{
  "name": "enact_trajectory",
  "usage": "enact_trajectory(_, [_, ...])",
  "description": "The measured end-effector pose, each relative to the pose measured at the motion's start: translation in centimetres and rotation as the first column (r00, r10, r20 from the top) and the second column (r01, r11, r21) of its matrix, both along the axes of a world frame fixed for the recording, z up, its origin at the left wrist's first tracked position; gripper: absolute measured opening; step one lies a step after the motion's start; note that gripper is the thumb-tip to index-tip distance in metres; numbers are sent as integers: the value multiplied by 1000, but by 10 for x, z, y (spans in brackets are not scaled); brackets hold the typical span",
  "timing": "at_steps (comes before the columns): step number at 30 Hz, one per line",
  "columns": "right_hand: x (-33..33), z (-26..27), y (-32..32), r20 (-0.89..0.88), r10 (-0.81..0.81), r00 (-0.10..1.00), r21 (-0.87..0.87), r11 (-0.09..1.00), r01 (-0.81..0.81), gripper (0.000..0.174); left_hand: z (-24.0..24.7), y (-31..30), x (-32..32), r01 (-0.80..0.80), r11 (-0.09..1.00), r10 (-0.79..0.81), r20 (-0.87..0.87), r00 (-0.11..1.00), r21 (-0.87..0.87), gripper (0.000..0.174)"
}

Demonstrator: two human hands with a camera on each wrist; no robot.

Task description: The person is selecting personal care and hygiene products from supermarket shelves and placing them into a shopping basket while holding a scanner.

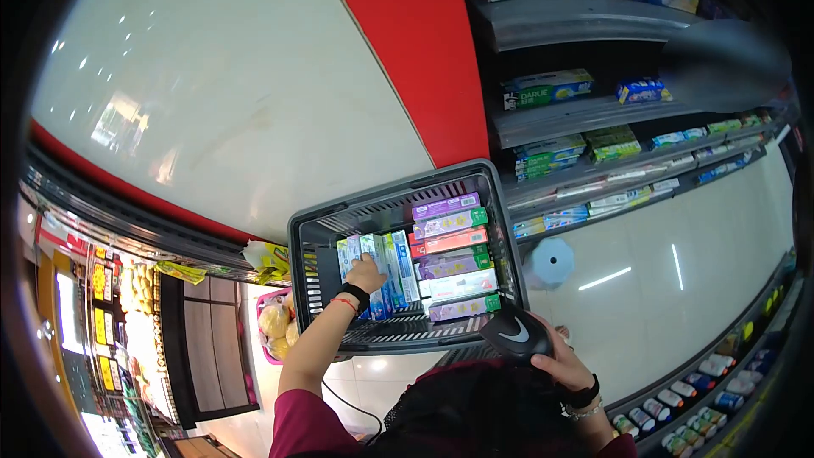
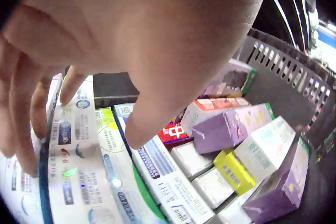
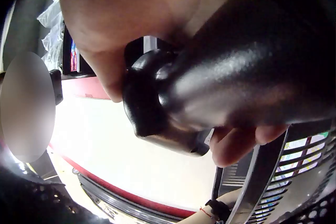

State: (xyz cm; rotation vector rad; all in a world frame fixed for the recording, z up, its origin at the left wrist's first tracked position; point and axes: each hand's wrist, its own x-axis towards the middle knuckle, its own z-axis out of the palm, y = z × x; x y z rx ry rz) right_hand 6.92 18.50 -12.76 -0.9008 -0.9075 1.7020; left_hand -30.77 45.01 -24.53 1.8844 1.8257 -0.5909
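A grey shopping basket (image 1: 500, 229) holds several toothpaste boxes. My left hand (image 1: 365, 274) reaches into its left side, where white-and-blue boxes (image 2: 79, 150) stand side by side. In the left wrist view the fingers are spread over these boxes, and the thumb rests along a blue-and-white box (image 2: 163, 166) further right. Purple boxes (image 1: 458, 309), a red box (image 1: 449, 241) and a white box (image 1: 462, 285) fill the basket's right side. Outside the front right corner, my right hand (image 1: 561, 362) grips a black handheld barcode scanner (image 1: 517, 335), its fingers wrapped around the handle.
Behind the basket is a white counter (image 1: 229, 76) with a red border (image 1: 415, 51). Shelves (image 1: 560, 110) of toothpaste boxes stand at the right. A pink container (image 1: 268, 343) with yellow fruit sits left of the basket. A cable (image 1: 356, 411) hangs near my body.
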Motion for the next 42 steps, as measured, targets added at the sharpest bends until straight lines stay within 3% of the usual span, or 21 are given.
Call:
enact_trajectory(2, [1, 2, -2, -6, -27, 1000, -44, 999, 27, 81, -1, -5, 11, -24, 992, 40, -124, 991, 126, 82])
enact_trajectory(6, [2, -5, 1, 23, -13, 1000, -19, 1000, 13, 79, -9, -8, 18, -109, 972, 141, -149, 979, 210, 87])
enact_trajectory(10, [-4, 1, 6, -12, 43, 999, -24, 999, -43, 77, -12, -8, 14, -57, 971, 95, -155, 983, 231, 87])
enact_trajectory(13, [-4, 5, 6, -22, 56, 998, -25, 998, -56, 77, 2, -4, 5, -24, 976, 34, -44, 998, 215, 89])
enact_trajectory(15, [-1, 7, 5, -9, 71, 997, -11, 997, -71, 77, 25, 1, -10, 12, 959, -84, 244, 966, 284, 90])
enact_trajectory(18, [3, 6, 4, -54, 73, 996, -20, 997, -74, 78, 125, -24, 6, -166, 979, 73, 556, 828, 119, 71])
enact_trajectory(19, [5, 7, 3, -117, 51, 992, -55, 997, -58, 79, 144, -34, 6, -174, 977, 76, 554, 829, 126, 71])
enact_trajectory(21, [12, 8, 0, -182, 24, 983, -108, 993, -44, 81, 174, -53, 10, -226, 971, 194, 827, 528, -83, 58])
enact_trajectory(22, [14, 10, 0, -182, 34, 983, -101, 994, -53, 81, 188, -65, 14, -234, 969, 192, 828, 527, -76, 58])
enact_trajectory(24, [20, 12, 0, -197, 53, 979, -76, 995, -69, 82, 212, -94, 26, -206, 936, 326, 925, 193, -287, 54])
enact_trajectory(26, [28, 13, -2, -199, 68, 978, -58, 995, -81, 83, 231, -120, 48, -107, 884, 448, 890, -86, -456, 55])
enact_trajectory(30, [52, 32, -13, -242, 83, 967, -45, 994, -96, 87, 208, -154, 75, -6, 709, 664, 671, -329, -705, 55])
enact_trajectory(32, [69, 42, -19, -237, 53, 970, -16, 998, -59, 89, 202, -169, 99, 54, 685, 694, 630, -348, -726, 55])
enact_trajectory(34, [89, 57, -27, -234, 11, 972, 9, 1000, -9, 91, 210, -180, 126, 74, 731, 676, 705, -214, -678, 64])
enact_trajectory(37, [122, 76, -42, -149, -119, 982, 64, 990, 129, 94, 219, -192, 167, 144, 721, 692, 714, -102, -678, 63])
enact_trajectory(39, [147, 78, -55, 2, -129, 992, 124, 984, 128, 98, 229, -199, 199, 127, 822, 548, 831, 92, -556, 61])
enact_trajectory(42, [183, 88, -75, -32, -98, 995, 136, 985, 102, 100, 232, -206, 249, 160, 891, 404, 903, 144, -425, 60])
